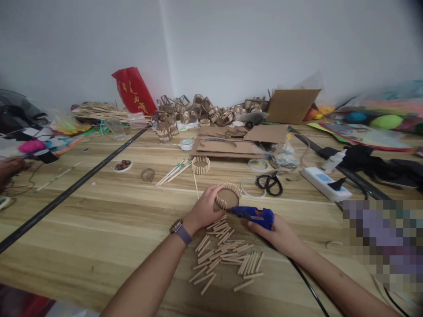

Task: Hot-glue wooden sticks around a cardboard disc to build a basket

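Stick-edged disc (231, 199), its left side clamped in left fingers (214, 191), right fingers (259, 229) wrapped around blue glue gun (256, 215)

One glue gun (261, 216), one pair of scissors (269, 181), dozens of short sticks (231, 260), one wristwatch (176, 226)

One round brown base (231, 200), partly edged with short upright sticks (238, 191), sits in the left hand (207, 204); one blue glue gun (256, 215), nozzle at its rim, in the right (280, 233); loose sticks (228, 254) lie scattered below both.
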Available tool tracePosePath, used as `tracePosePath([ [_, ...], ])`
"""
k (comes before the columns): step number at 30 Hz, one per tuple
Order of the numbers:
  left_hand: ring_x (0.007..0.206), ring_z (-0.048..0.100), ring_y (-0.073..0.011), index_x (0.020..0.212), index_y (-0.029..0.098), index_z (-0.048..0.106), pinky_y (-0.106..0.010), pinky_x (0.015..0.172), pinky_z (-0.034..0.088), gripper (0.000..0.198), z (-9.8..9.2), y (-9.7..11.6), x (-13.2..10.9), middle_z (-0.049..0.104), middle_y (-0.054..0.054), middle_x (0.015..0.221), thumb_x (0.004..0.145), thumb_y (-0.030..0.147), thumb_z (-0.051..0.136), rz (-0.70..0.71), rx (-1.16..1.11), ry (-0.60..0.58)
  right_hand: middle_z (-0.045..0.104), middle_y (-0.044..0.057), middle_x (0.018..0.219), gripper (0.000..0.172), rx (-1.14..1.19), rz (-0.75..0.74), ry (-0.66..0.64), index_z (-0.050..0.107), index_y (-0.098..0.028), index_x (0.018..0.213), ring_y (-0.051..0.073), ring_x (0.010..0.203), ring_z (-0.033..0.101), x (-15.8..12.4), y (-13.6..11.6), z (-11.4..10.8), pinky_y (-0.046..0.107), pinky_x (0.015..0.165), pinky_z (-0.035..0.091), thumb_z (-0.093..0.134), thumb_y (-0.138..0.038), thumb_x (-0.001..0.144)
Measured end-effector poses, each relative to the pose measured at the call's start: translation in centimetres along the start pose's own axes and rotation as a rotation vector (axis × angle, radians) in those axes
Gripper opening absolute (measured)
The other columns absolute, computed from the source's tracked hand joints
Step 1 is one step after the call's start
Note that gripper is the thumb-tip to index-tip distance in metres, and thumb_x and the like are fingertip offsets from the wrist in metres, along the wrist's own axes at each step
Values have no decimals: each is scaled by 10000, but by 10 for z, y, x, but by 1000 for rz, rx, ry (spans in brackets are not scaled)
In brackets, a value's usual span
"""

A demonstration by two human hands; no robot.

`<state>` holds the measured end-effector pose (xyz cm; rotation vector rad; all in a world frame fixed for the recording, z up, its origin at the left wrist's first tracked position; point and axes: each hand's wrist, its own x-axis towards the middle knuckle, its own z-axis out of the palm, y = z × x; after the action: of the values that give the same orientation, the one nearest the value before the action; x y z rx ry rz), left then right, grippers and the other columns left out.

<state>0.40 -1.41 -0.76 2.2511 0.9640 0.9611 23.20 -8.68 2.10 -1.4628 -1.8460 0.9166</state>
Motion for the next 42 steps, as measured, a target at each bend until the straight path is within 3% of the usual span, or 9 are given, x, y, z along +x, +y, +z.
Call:
tracePosePath([
  [7, 1249, 412, -302, 1428, 206, 282, -489, 1082, 354, 917, 1, 0, -3, 426, -137, 1292, 660, 256, 781, -14, 37, 11, 756, 74, 996, 479, -36, 9, -52, 724, -189, 1035, 279, 883, 691, -3, 7, -20, 378, 827, 542, 599, -557, 756],
  [12, 1385, 242, -341, 1440, 199, 267, -495, 1149, 255, 1013, 0, 2, 3, 257, -166, 1462, 613, 342, 835, -52, -23, -53, 757, 70, 990, 462, -56, 13, -30, 738, -190, 997, 286, 892, 686, -5, 3, -30, 385, 847, 534, 596, -561, 761],
  [14, 1389, 251, -328, 1429, 208, 299, -479, 1150, 266, 960, 1, 3, 6, 261, -153, 1476, 629, 307, 819, -57, -45, -67, 756, 76, 990, 471, -60, 6, -36, 739, -181, 991, 285, 884, 688, -4, 4, -30, 380, 840, 537, 595, -565, 758],
  [17, 1321, 381, -282, 1376, 215, 396, -437, 1131, 317, 799, 4, 3, 8, 388, -122, 1409, 663, 194, 755, -30, -62, -79, 761, 78, 946, 485, -61, -2, -58, 736, -169, 993, 272, 846, 692, -4, 9, -26, 361, 805, 549, 589, -569, 761],
  [20, 1261, 447, -262, 1352, 214, 421, -425, 1111, 351, 759, 6, 4, 8, 468, -108, 1344, 656, 142, 715, 1, -55, -59, 759, 77, 955, 490, -68, -10, -54, 731, -172, 1014, 268, 845, 692, -4, 12, -23, 359, 801, 551, 586, -568, 762],
  [26, 1291, 411, -273, 1401, 184, 321, -442, 1117, 342, 831, 5, 4, 6, 447, -126, 1373, 649, 136, 670, 21, -24, -11, 764, 65, 951, 448, -91, -14, -39, 733, -194, 995, 265, 834, 696, -5, 8, -24, 360, 791, 557, 594, -548, 759],
  [33, 1371, 284, -306, 1429, 163, 258, -466, 1162, 257, 920, 5, 6, 6, 308, -156, 1450, 593, 81, 636, -3, -30, -21, 770, 50, 908, 384, -119, -40, -14, 734, -200, 982, 247, 784, 706, -6, 6, -20, 338, 748, 567, 576, -480, 772],
  [37, 1365, 298, -299, 1437, 166, 240, -467, 1161, 259, 928, 6, 5, 6, 321, -155, 1444, 611, 107, 659, -20, -26, -30, 774, 43, 881, 356, -135, -39, 6, 735, -202, 943, 240, 736, 709, -7, 4, -14, 326, 690, 573, 565, -465, 774],
  [42, 1366, 304, -297, 1444, 172, 228, -476, 1155, 272, 934, 6, 6, 6, 345, -148, 1448, 627, 129, 679, -33, -7, -31, 767, 58, 962, 362, -147, -79, 8, 727, -196, 991, 256, 821, 715, -9, -1, -9, 333, 743, 569, 552, -438, 786],
])
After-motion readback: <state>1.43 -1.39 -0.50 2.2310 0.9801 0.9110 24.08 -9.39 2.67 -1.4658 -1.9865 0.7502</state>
